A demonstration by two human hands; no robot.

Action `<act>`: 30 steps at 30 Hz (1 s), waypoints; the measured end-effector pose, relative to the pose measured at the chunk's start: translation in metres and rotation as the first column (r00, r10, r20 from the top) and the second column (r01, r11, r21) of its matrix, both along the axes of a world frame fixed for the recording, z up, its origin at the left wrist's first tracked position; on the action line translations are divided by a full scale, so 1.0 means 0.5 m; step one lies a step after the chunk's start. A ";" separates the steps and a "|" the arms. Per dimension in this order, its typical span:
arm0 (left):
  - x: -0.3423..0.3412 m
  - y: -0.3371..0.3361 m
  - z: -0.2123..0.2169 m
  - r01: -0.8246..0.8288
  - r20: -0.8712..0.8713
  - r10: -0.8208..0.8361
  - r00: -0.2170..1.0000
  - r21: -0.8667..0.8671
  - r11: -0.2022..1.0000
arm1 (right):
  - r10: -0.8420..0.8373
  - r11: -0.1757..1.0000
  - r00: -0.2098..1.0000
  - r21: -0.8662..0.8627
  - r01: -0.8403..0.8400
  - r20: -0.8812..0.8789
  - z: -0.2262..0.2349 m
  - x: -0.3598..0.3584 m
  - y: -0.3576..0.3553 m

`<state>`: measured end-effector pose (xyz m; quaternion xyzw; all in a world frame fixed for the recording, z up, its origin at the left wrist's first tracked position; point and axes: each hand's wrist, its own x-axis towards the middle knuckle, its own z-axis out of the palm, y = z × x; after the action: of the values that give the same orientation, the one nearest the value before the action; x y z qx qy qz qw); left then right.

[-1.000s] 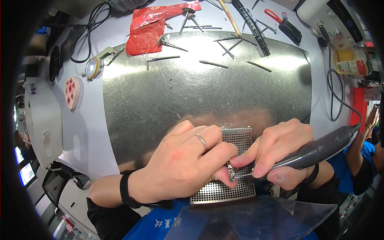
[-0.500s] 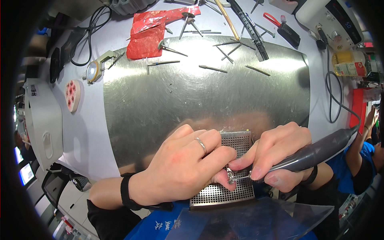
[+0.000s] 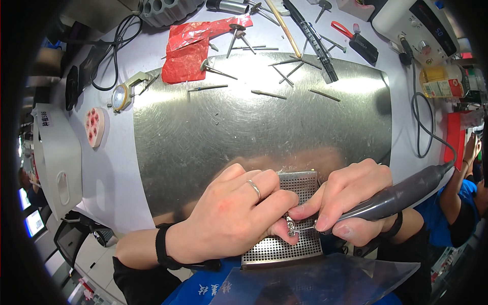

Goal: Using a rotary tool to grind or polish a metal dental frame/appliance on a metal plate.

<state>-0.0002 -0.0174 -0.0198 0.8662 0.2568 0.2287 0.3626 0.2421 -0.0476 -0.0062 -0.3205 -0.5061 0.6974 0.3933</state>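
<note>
A small shiny metal piece [image 3: 290, 224], knobbly like a dental framework, is pinched between the thumb and fingers of my left hand [image 3: 234, 211]. Its far part is hidden by the fingers. My right hand [image 3: 353, 198] grips a dark grey rotary handpiece [image 3: 401, 194] like a pen. The handpiece's thin bur [image 3: 305, 229] points left, and its tip meets the metal piece or sits right against it. A fingertip of my right hand rests close to the left fingers. Beneath both hands lies a perforated metal grille [image 3: 282, 250].
Beyond the hands a steel plate [image 3: 213, 147] covers the tabletop. Several loose burs [image 3: 268, 94], a red wrapper [image 3: 185, 63] and a black pen [image 3: 315, 43] lie at its far side. Left are a dial gauge [image 3: 120, 97] and a pink-dotted model [image 3: 94, 127]. The handpiece cord [image 3: 432, 132] runs right to a white control unit [image 3: 419, 30].
The view has shifted slightly, so the table items sit a little lower in the picture. Both hands keep their grips, with the bur still at the metal piece.
</note>
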 end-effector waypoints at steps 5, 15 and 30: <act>0.001 0.001 0.001 0.004 -0.001 -0.004 1.000 0.005 1.000 | -0.063 0.996 0.998 0.060 0.063 0.002 -0.014 -0.007 -0.009; -0.004 -0.001 -0.007 0.014 -0.003 -0.014 1.000 0.032 0.999 | -0.083 0.993 0.996 0.080 0.084 -0.022 -0.018 -0.011 -0.011; -0.001 0.002 0.002 -0.027 0.031 0.028 0.999 -0.019 0.999 | -0.107 0.994 0.993 -0.024 0.106 -0.054 -0.011 -0.002 -0.013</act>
<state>-0.0006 -0.0162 -0.0188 0.8554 0.2650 0.2449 0.3715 0.2411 -0.0540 -0.0118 -0.3321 -0.4697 0.6893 0.4404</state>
